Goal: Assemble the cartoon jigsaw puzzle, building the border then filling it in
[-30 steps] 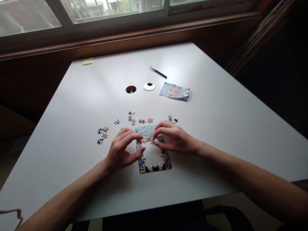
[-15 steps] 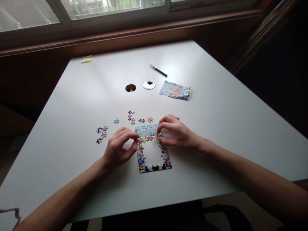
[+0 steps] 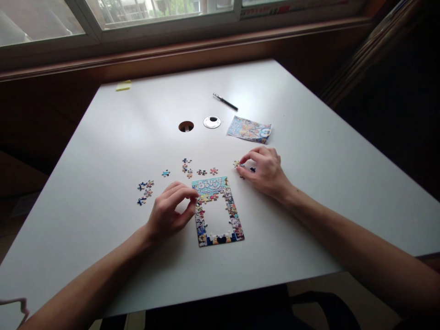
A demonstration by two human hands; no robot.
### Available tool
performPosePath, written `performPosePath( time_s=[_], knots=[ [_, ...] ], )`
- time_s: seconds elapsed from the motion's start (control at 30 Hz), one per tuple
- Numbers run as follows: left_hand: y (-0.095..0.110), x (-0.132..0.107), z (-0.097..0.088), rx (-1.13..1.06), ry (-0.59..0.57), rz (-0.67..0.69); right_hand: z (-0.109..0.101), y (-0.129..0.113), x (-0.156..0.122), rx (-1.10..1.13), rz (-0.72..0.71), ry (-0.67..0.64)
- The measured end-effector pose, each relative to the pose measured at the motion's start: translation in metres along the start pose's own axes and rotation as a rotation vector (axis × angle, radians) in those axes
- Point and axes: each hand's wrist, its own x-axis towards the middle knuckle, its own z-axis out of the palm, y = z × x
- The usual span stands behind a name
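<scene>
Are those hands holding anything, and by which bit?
The right hand seems to pinch a yellowish puzzle piece by its right side. The left hand is at the left edge of the puzzle; whether it holds anything, I can't tell.

Daylight from the window (image 3: 147, 11) puts pale glare on the far part of the bench (image 3: 103, 137), while the right background is nearly black. Soft shadows lie beneath the forearms (image 3: 92, 270); small print on the puzzle (image 3: 237, 222) blurs.
</scene>
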Motion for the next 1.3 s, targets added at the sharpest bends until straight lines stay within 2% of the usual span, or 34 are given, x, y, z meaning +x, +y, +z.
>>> performPosePath(
  time_s=[0.6, 0.7, 0.87, 0.97, 1.3],
  knots=[
    [0.001, 0.002, 0.001, 0.042, 0.013, 0.007, 0.003, 0.002, 0.003, 0.026, -0.042, 0.035],
    [0.001, 0.002, 0.001, 0.033, 0.013, 0.013, -0.003, -0.009, 0.000, 0.095, -0.126, 0.075],
    [0.005, 0.002, 0.009, -0.013, 0.030, -0.009, -0.011, -0.048, -0.019, 0.243, -0.402, 0.089],
    [0.010, 0.001, 0.015, -0.107, -0.005, 0.044, -0.008, -0.062, -0.030, 0.251, -0.550, 0.061],
    [0.011, 0.003, 0.015, -0.169, -0.056, 0.066, -0.002, -0.061, -0.033, 0.229, -0.641, -0.027]
  ],
)
